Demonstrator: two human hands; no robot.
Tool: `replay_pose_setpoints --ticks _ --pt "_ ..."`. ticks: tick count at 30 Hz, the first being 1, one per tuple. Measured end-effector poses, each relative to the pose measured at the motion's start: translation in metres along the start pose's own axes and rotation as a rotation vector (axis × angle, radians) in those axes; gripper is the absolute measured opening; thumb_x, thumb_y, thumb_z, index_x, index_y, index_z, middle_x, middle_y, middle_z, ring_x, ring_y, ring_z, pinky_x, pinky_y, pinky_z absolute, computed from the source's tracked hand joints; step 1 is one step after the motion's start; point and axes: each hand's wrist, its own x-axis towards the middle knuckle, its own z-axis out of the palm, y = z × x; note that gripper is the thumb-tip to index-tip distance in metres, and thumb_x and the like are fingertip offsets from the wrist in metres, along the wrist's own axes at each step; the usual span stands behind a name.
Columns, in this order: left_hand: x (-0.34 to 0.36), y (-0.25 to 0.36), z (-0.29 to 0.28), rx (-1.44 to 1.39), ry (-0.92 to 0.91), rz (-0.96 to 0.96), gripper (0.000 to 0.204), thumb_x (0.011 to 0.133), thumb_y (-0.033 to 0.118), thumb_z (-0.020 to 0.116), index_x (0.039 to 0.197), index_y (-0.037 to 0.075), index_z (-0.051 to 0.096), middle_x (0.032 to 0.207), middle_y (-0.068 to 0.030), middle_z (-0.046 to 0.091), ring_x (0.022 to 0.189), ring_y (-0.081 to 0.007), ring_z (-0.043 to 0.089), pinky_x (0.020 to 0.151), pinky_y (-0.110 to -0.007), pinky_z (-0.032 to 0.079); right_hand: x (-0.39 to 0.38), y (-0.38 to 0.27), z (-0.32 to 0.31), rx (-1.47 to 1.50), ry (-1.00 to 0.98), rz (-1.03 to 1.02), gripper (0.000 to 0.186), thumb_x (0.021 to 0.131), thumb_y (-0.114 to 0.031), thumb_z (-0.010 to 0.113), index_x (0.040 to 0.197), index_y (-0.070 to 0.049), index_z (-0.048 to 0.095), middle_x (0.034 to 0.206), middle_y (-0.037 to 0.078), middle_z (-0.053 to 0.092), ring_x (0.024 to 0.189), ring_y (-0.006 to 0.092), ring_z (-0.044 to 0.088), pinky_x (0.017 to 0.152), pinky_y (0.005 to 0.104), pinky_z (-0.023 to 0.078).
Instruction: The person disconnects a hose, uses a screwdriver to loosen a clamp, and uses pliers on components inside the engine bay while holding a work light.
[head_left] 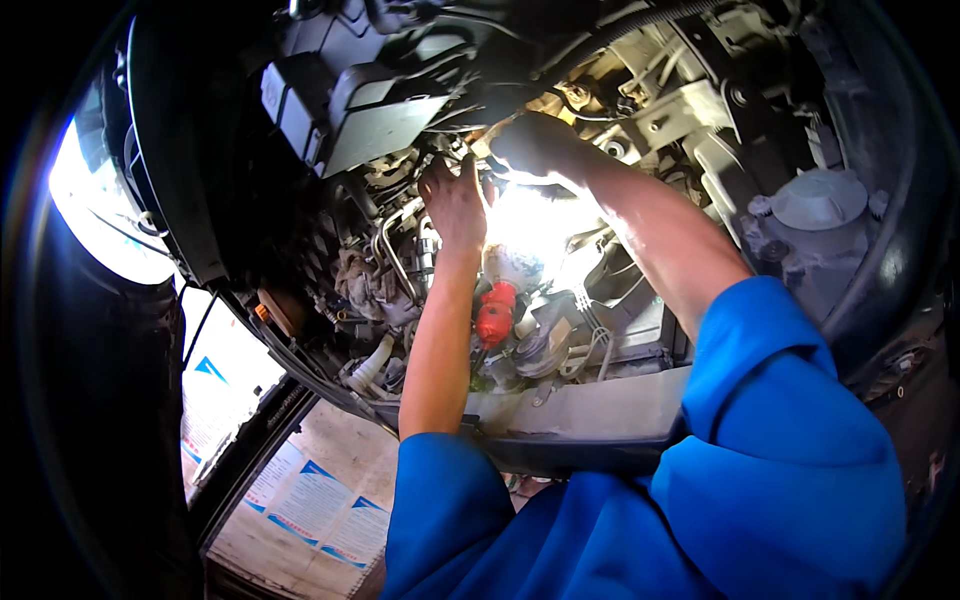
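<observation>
Plainly, the engine bay (590,405) surrounds the fingers of the left hand (457,205) and right hand (537,147). Beyond the left fingers sits a grey box (385,132); nearer than both hands' fingers, a glowing red-based lamp (495,313). Left fingers, slightly parted, reach among engine parts (392,170), grip unclear; right fingers are too shadowed to tell.

"How many bare grips?"
"Two: left grip (456,205), right grip (535,148). Two loose blue fabric sleeves (765,355) below them."
"Red pieces?"
"One red rounded plastic part (495,318), below and between them."
"Domes?"
"One round grey dome (820,198), right of the right grip."
"White blue-cornered paper sheets (312,503)?"
"Several, below-left of the left grip; exact count unclear."
</observation>
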Motion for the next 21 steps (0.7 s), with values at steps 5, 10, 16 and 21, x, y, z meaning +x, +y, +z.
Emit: replay_pose_setpoints --ticks 5,10,16,21 --pt "0.001 0.002 0.022 0.007 0.111 0.047 0.030 0.070 0.027 0.073 0.093 0.009 0.067 0.122 -0.0209 0.060 0.100 -0.0398 0.058 0.089 -0.049 0.043 0.000 -0.025 -0.027 0.129 -0.298 0.188 0.011 0.086 -0.015 0.054 0.086 -0.013 0.064 0.074 0.007 0.065 0.068 0.0251 0.065 0.062 0.0395 0.051" --pt "0.023 -0.002 0.020 -0.506 -0.242 -0.120 0.026 0.058 0.012 0.077 0.083 0.015 0.070 0.092 -0.0083 0.070 0.080 -0.0219 0.066 0.077 -0.036 0.051 0.000 -0.025 -0.031 0.048 -0.249 0.201 0.009 0.083 -0.018 0.059 0.086 -0.014 0.066 0.082 0.007 0.068 0.077 0.0265 0.066 0.068 0.0386 0.052" --pt "0.026 -0.016 0.047 -0.987 -0.304 -0.269 0.027 0.060 0.003 0.074 0.085 0.014 0.074 0.092 -0.0024 0.073 0.068 -0.0103 0.066 0.058 -0.025 0.052 0.010 -0.006 -0.022 0.108 -0.254 0.169 0.008 0.083 -0.015 0.061 0.090 -0.013 0.064 0.081 0.008 0.067 0.076 0.0274 0.067 0.065 0.0402 0.053" --pt "0.020 -0.015 0.062 -1.010 -0.153 -0.203 0.018 0.064 0.009 0.074 0.080 0.016 0.072 0.085 -0.0014 0.070 0.061 -0.0109 0.063 0.054 -0.026 0.049 0.007 -0.004 -0.021 0.108 -0.236 0.141 0.006 0.082 -0.014 0.063 0.088 -0.014 0.063 0.077 0.008 0.064 0.070 0.0263 0.065 0.060 0.0391 0.050"
